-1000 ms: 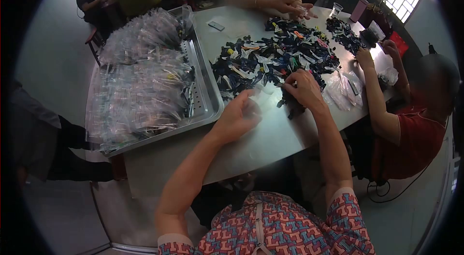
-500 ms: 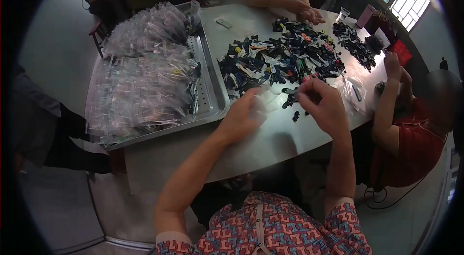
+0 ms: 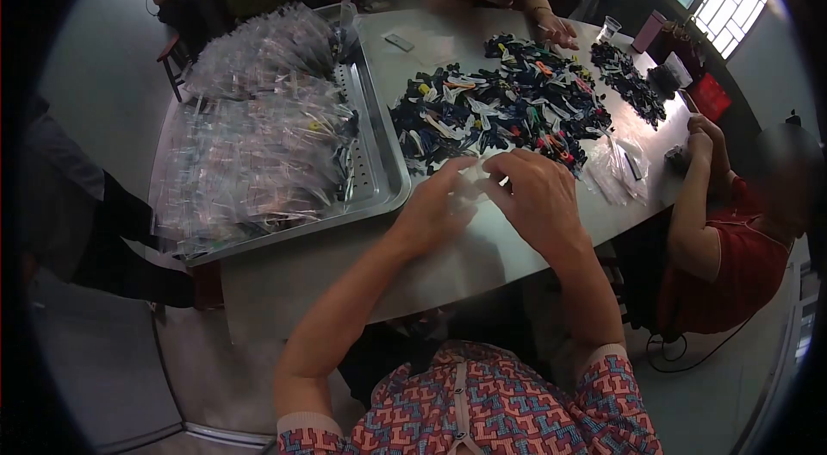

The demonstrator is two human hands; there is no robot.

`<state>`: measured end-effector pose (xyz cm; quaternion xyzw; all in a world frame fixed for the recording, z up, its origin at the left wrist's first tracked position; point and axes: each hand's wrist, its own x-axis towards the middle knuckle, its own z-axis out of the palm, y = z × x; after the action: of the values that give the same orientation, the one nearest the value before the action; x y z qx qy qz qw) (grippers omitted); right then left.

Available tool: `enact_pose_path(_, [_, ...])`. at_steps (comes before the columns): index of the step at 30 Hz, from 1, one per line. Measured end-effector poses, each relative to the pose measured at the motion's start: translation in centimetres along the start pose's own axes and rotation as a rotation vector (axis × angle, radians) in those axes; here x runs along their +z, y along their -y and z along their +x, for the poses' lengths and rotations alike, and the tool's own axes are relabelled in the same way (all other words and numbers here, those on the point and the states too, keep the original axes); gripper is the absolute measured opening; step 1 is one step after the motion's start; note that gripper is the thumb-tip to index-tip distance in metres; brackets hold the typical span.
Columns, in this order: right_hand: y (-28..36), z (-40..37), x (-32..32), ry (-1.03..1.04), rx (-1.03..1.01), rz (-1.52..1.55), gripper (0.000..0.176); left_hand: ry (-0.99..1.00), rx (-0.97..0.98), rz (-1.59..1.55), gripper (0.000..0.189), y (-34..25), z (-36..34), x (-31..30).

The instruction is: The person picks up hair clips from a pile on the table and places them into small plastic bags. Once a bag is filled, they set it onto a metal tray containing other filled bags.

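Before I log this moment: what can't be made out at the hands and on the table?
All in the head view:
- Whether the right hand pinches a piece: its fingers hide it.
- Edges of the clear plastic at the left hand: blurred.
- Contents of most bags: glare, overlap.
- Any markings on the grey object: too small.

Shirt (image 3: 517,403): short-sleeved, woven-look print of interlocking angular, T-like shapes in coral red, blue-grey and dark navy. Front placket (image 3: 460,408): plain, pale greyish pink, small round buttons down its length. Sleeve cuffs (image 3: 303,423): plain pale pink bands, both sides. Forearms bare; hands ungloved. Dark garment (image 3: 379,360) below shirt, detail unclear.
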<state>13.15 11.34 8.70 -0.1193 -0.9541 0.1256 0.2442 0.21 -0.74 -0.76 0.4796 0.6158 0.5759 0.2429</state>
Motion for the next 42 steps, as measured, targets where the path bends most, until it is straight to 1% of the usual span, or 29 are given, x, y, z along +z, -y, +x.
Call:
enact_pose_path(1, [-0.2, 0.1, -0.1, 0.008, 0.008, 0.074, 0.015, 0.009, 0.003, -0.006, 0.061, -0.1, 0.0, -0.1])
enact_pose_path(3, [-1.0, 0.5, -1.0, 0.000, 0.132, 0.256, 0.017, 0.016, 0.004, -0.015, 0.061, -0.1, 0.1, -0.3])
enact_pose_path(4, [-1.4, 0.9, -1.9, 0.001, 0.174, 0.284, 0.016, 0.018, -0.034, -0.028, 0.061, -0.2, 0.1, -0.4])
enact_pose_path(6, [-4.4, 1.1, -1.5, -0.079, 0.198, 0.249, 0.014, 0.021, -0.073, -0.042, 0.060, -0.1, 0.0, -0.4])
enact_pose_path(7, [-5.8, 1.1, -1.4, -0.011, 0.257, 0.215, 0.014, 0.014, -0.087, -0.038, 0.060, -0.1, 0.0, -0.4])
enact_pose_path(8, [-7.4, 0.5, -0.9, -0.013, 0.257, 0.212, 0.014, 0.007, -0.099, -0.034, 0.060, 0.0, 0.1, -0.3])
enact_pose_path(10, [-9.8, -0.3, 0.4, 0.122, 0.145, -0.032, 0.016, -0.007, -0.056, -0.015, 0.061, 0.5, 0.2, -0.2])
enact_pose_path(11, [-10.3, -0.9, 0.9, 0.135, 0.171, -0.025, 0.016, -0.022, -0.016, 0.006, 0.061, 0.8, 0.1, -0.1])
enact_pose_path(12, [-10.2, -1.4, 1.3, 0.136, 0.170, -0.023, 0.016, -0.023, -0.018, 0.006, 0.061, 0.8, 0.1, -0.1])
enact_pose_path(14, [-10.2, -2.2, 1.9, 0.085, 0.116, -0.130, 0.014, -0.002, -0.051, 0.014, 0.061, 0.8, 0.1, -0.2])
enact_pose_path(17, [-11.3, -2.2, 2.7, 0.073, 0.177, -0.053, 0.013, 0.003, -0.078, -0.048, 0.060, 0.8, 0.1, 0.0])
enact_pose_path(21, [-12.4, -2.3, 3.3, 0.062, 0.194, -0.059, 0.015, 0.003, -0.062, -0.050, 0.060, 1.0, 0.1, 0.0])
enact_pose_path(23, [-12.6, -2.4, 3.4, -0.003, 0.184, -0.011, 0.014, 0.011, -0.037, -0.077, 0.060, 1.1, 0.1, -0.1])
enact_pose_path(24, [-12.3, -2.3, 3.2, 0.000, 0.183, -0.011, 0.014, 0.009, -0.039, -0.078, 0.060, 1.2, 0.1, -0.1])
enact_pose_path(26, [-11.7, -2.2, 2.6, 0.044, 0.316, 0.051, 0.014, 0.011, -0.070, -0.063, 0.059, 1.4, 0.2, -0.1])
enact_pose_path(29, [-11.9, -2.3, 2.7, -0.002, 0.302, 0.097, 0.015, 0.002, -0.066, -0.057, 0.059, 1.4, 0.2, -0.1])
enact_pose_path(33, [-12.5, -2.3, 3.1, -0.012, 0.260, 0.059, 0.015, 0.008, -0.061, -0.075, 0.060, 1.1, 0.1, -0.2])
enact_pose_path(35, [-12.5, -2.2, 3.2, -0.007, 0.288, 0.044, 0.015, 0.004, -0.065, -0.011, 0.061, 1.2, 0.1, -0.2])
enact_pose_path(38, [-12.7, -2.2, 3.3, -0.014, 0.271, -0.037, 0.014, 0.013, -0.043, -0.030, 0.062, 1.2, 0.2, -0.2])
enact_pose_path(42, [-11.4, -1.9, 2.4, -0.001, 0.320, 0.005, 0.014, 0.019, -0.052, -0.033, 0.063, 1.1, 0.2, -0.4])
